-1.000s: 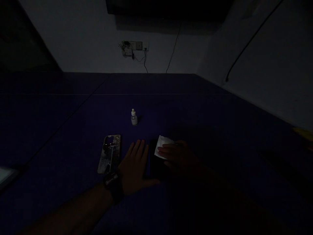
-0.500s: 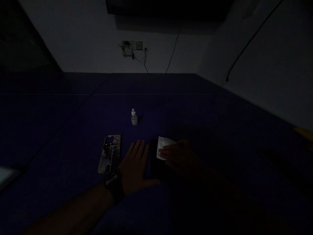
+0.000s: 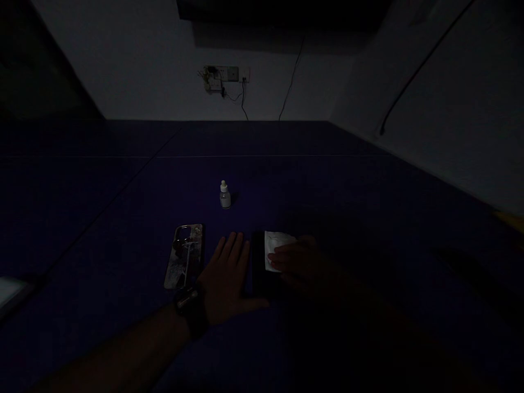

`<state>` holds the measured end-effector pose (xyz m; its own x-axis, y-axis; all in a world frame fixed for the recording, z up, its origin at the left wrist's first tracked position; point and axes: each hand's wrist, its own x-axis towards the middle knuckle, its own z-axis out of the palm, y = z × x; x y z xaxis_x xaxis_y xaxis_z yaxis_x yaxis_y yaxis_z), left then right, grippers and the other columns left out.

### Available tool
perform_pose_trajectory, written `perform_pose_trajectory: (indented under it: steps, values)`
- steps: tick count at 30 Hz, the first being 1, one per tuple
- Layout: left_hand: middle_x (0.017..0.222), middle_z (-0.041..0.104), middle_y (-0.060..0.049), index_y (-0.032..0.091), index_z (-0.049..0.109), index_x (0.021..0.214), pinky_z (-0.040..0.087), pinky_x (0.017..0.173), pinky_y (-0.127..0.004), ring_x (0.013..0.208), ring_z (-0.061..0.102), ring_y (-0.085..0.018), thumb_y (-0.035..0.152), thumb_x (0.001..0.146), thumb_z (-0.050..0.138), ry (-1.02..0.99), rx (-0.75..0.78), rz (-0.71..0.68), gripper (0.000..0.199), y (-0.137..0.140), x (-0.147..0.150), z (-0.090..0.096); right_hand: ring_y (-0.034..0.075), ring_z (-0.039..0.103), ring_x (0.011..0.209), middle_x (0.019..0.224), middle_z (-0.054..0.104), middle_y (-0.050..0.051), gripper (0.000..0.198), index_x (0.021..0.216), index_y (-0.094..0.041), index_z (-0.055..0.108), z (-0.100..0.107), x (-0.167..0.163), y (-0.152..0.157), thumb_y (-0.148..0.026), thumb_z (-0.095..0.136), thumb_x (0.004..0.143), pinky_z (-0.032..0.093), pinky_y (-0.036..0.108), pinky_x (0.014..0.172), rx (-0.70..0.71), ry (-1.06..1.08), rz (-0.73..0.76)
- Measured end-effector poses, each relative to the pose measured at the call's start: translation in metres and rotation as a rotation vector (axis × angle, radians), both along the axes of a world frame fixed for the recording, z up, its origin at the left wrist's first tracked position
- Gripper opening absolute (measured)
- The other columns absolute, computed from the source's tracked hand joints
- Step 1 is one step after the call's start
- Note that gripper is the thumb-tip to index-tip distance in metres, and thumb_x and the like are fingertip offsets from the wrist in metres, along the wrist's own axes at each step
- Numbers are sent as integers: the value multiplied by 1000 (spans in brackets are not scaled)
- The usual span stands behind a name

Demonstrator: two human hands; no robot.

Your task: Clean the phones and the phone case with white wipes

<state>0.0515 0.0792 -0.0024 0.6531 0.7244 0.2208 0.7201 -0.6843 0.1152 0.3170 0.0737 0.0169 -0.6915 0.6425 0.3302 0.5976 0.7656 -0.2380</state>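
Observation:
Flat on the dark blue surface lies my left hand point(image 3: 226, 279), fingers stretched out, thumb reaching to the lower edge of a black flat rectangle point(image 3: 258, 273) that looks like a phone. My right hand point(image 3: 301, 265) presses a folded white tissue point(image 3: 273, 240) onto that black rectangle. Its fingers lie over the tissue, and its far side sinks into shadow. A phone case point(image 3: 184, 256) with a printed picture and a camera cut-out is left of my left hand. Beyond the hands stands a small dropper bottle point(image 3: 225, 200) with a white cap, upright.
The blue tabletop point(image 3: 262, 169) runs back to a pale wall with sockets point(image 3: 221, 76) and hanging cables point(image 3: 292, 79). A pale-screened object point(image 3: 12, 292) is at the left edge. Something yellow point(image 3: 510, 221) shows at the right edge. The room is very dim.
My right hand and the tissue have slid slightly toward me and to the right over the black rectangle. My left hand stays in place.

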Motion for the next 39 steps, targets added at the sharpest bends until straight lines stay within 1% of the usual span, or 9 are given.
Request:
perform_pose_trajectory:
  steps: [2, 5, 8, 12, 16, 23, 30, 35, 39]
  values:
    - [160, 30, -29, 4, 30, 155, 24, 120, -61, 151, 25, -44, 94, 78, 35, 1, 0, 1, 118, 0, 0, -1, 23, 62, 125, 127, 73, 7, 36, 133, -25, 63, 0, -1, -2, -28, 52, 99, 34, 48, 107, -13, 14, 43]
    - [161, 29, -28, 5, 29, 156, 25, 120, -61, 152, 24, -44, 93, 80, 35, 4, 4, -2, 117, 0, -1, 0, 24, 57, 130, 134, 68, 10, 39, 136, -22, 60, -1, -7, -5, -32, 50, 101, 36, 48, 107, -35, -15, 64]
    - [161, 28, -28, 5, 28, 156, 23, 121, -61, 152, 23, -44, 93, 80, 34, 15, -8, -7, 116, -1, -1, 0, 25, 56, 132, 141, 63, 10, 39, 137, -22, 59, -2, -11, -5, -33, 46, 102, 35, 50, 107, -37, -57, 19]
    - [162, 27, -28, 5, 27, 156, 22, 121, -60, 152, 22, -43, 92, 80, 36, 21, -24, 6, 116, 0, -1, 0, 26, 55, 133, 143, 61, 9, 40, 139, -26, 58, -4, -8, -1, -30, 46, 101, 35, 52, 108, -38, -76, -95]
    - [162, 27, -29, 4, 28, 156, 23, 120, -61, 152, 23, -43, 91, 80, 38, 19, -38, 11, 115, 0, 0, 1, 27, 54, 134, 144, 61, 9, 42, 141, -26, 55, -3, -8, 0, -28, 45, 100, 35, 54, 109, -44, -85, -128]
    - [162, 27, -28, 5, 24, 157, 24, 120, -62, 151, 25, -44, 92, 78, 40, -14, -27, 6, 119, -2, 0, 2, 27, 55, 132, 141, 63, 9, 41, 140, -25, 56, -4, -11, 3, -26, 45, 100, 33, 54, 108, -22, -60, -97]
    - [162, 27, -28, 4, 27, 156, 25, 120, -62, 151, 23, -45, 92, 78, 39, 3, -9, 14, 118, -4, 0, 0, 25, 57, 129, 135, 68, 7, 40, 137, -27, 59, -11, -10, 4, -31, 48, 99, 29, 48, 110, -8, -17, 81]
    - [163, 26, -28, 3, 25, 156, 25, 120, -63, 152, 22, -45, 93, 77, 39, 3, -40, 24, 120, -4, 1, 2, 24, 62, 123, 130, 71, 6, 33, 128, -25, 64, -8, -6, 4, -24, 51, 97, 28, 49, 110, 26, 54, -18]
    - [162, 27, -29, 2, 29, 154, 25, 120, -64, 151, 23, -45, 94, 76, 41, 12, -68, 25, 121, -3, 2, 6, 24, 64, 121, 123, 74, 4, 33, 127, -27, 65, -6, -8, 2, -25, 53, 96, 29, 47, 109, -2, 83, 40]
